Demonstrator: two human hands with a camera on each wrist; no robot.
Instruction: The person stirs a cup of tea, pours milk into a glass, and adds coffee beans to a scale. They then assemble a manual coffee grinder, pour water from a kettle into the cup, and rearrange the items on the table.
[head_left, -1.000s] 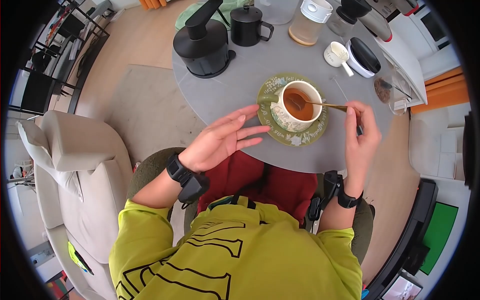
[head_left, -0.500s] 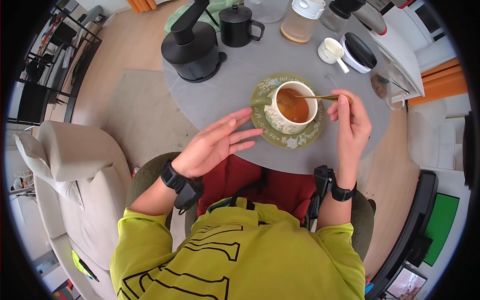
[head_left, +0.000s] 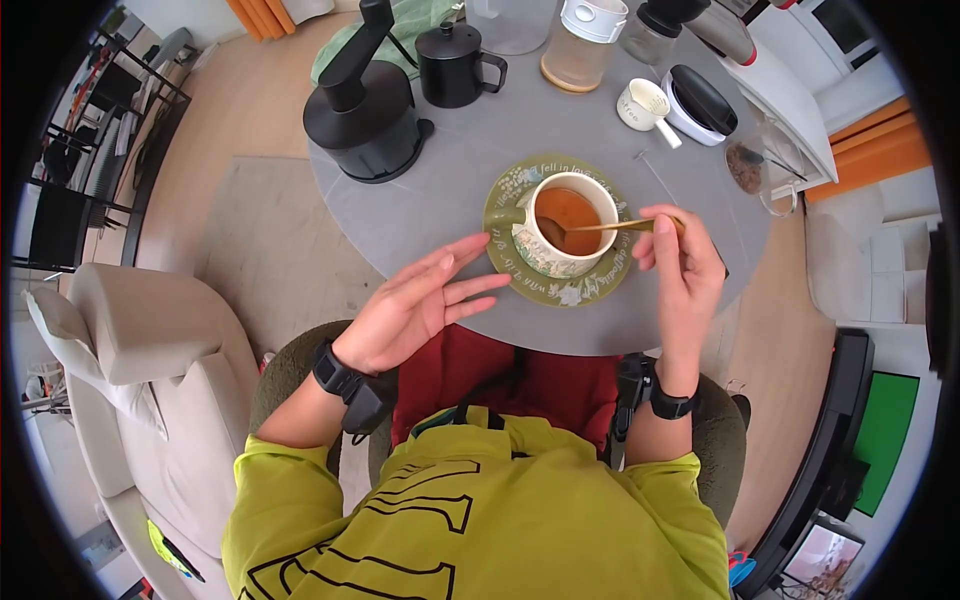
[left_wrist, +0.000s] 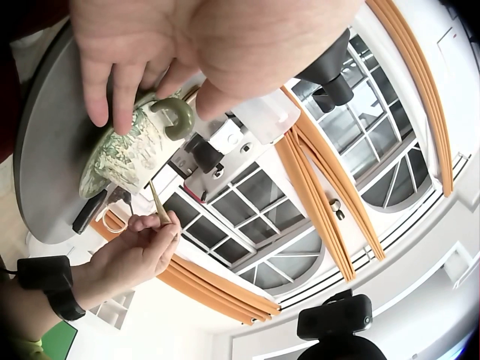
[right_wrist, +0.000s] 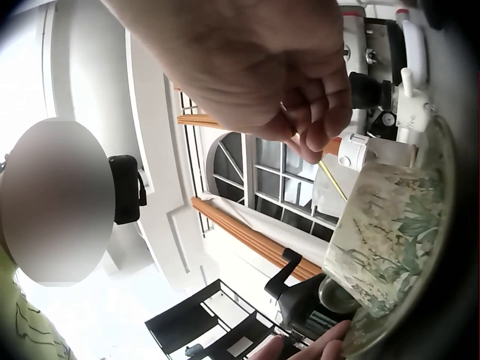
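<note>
- Stirring: right hand (head_left: 678, 262) pinches spoon (head_left: 610, 226) handle, bowl in cup (head_left: 568, 222); keep strokes small.
- Left hand (head_left: 415, 305) fingers straight, holding nothing, beside saucer (head_left: 600, 285); steady it.

Person's got a lime-yellow short-sleeved t-shirt with black outlined lettering (head_left: 440, 510), plus chunky black strapped camera bands on both wrists (head_left: 345, 385).

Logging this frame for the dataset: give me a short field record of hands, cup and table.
right hand: pinches the gold spoon, bowl end in the cup
left hand: fingers straight, at the saucer's edge, holds nothing
cup: patterned, holds brown liquid, stands on the green saucer
table: round, grey
behind cup: black grinder, black pitcher
</note>
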